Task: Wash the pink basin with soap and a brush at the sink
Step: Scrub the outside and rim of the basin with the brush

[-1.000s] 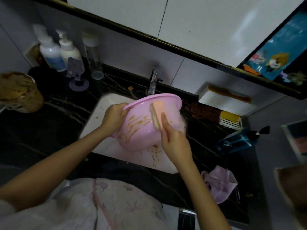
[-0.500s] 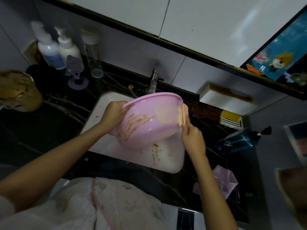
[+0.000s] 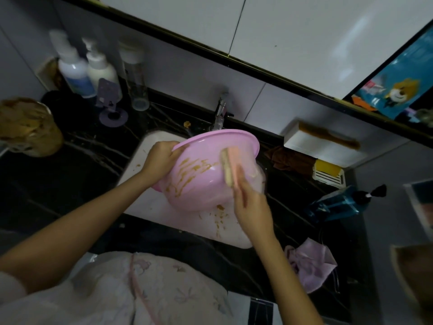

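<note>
The pink basin (image 3: pixel 201 184) is tilted over the white sink (image 3: pixel 150 207), its outer wall facing me and smeared with brown streaks. My left hand (image 3: pixel 159 158) grips the basin's left rim. My right hand (image 3: pixel 250 205) holds a pink brush (image 3: pixel 230 166) with pale bristles and presses it against the basin's outer wall, right of the streaks. The hand is blurred with motion. Brown bits lie on the sink floor below the basin.
A tap (image 3: pixel 219 113) stands behind the sink. Pump bottles (image 3: pixel 75 69) and a clear bottle (image 3: pixel 136 78) sit back left on the black counter (image 3: pixel 70 165). A brown cloth (image 3: pixel 290 159), soap dish (image 3: pixel 329 173), blue bottle (image 3: pixel 337 205) and pink cloth (image 3: pixel 309 266) lie to the right.
My right hand has swept the brush from the basin's right edge back onto the middle of its outer wall. My left hand keeps its grip on the rim.
</note>
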Demonstrator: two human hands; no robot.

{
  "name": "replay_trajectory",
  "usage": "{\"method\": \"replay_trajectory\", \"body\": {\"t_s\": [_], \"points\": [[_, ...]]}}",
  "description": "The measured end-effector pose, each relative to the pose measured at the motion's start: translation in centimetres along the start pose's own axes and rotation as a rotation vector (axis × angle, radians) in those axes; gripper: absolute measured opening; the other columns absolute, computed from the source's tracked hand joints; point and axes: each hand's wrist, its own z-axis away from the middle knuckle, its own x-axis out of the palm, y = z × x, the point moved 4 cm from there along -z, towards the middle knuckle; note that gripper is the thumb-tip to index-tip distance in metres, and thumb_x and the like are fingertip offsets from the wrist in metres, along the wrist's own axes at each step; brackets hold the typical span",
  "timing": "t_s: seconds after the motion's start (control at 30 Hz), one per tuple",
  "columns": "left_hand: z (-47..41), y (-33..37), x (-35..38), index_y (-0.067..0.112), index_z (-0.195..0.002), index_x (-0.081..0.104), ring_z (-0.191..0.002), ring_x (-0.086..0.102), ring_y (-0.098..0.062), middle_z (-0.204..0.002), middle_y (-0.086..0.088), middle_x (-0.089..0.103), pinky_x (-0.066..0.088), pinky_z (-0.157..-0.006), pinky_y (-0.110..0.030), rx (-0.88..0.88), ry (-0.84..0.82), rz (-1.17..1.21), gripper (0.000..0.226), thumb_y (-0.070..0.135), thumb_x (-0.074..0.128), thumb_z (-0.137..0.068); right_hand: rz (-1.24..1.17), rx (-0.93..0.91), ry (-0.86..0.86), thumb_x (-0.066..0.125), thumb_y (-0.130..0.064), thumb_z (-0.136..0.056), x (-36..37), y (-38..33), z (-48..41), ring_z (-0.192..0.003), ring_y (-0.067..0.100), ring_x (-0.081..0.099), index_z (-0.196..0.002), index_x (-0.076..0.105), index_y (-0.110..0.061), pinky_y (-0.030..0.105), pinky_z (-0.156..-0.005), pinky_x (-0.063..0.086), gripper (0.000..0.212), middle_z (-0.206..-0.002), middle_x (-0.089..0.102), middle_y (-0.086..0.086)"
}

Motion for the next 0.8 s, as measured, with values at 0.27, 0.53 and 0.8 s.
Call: {"method": "replay_trajectory", "body": {"t_s": [0.27,0.53,0.8], "points": [[0.7,1.7,1.2,0.004,-0.081,0.070,-0.071,0.060,-0.026,-0.076,-0.015,0.069,0.040,-0.063,-0.031,0.073,-0.037,-0.115,0.071,0.062,0.029,-0.076,0.055,0.173,0.083,0.033,-0.029,-0.101,-2.4,2.0,-3.3,-0.057,0.015,0.053,-0.149,0.023,-0.028,0.024,-0.044,0.035,0.050,-0.075,0.057,0.006],[0.9,2.3,1.4,0.003,-0.077,0.068,-0.071,0.060,-0.029,-0.073,-0.014,0.067,0.042,-0.063,-0.034,0.031,-0.075,-0.147,0.053,0.047,0.038,-0.082,0.212,0.309,0.051,0.028,-0.029,-0.101,-2.9,2.5,-2.1,-0.067,0.022,0.058,-0.151,0.016,-0.025,0.033,-0.056,0.049,0.052,-0.079,0.061,0.009],[1.2,2.5,1.0,0.003,-0.076,0.066,-0.069,0.058,-0.029,-0.072,-0.014,0.066,0.040,-0.060,-0.035,0.042,-0.055,-0.174,0.064,0.056,0.031,-0.079,0.289,0.103,-0.121,0.031,-0.025,-0.100,0.8,-4.0,0.8,-0.079,0.030,0.063,-0.151,-0.008,-0.024,0.036,-0.064,0.046,0.064,-0.087,0.062,0.012]]}}
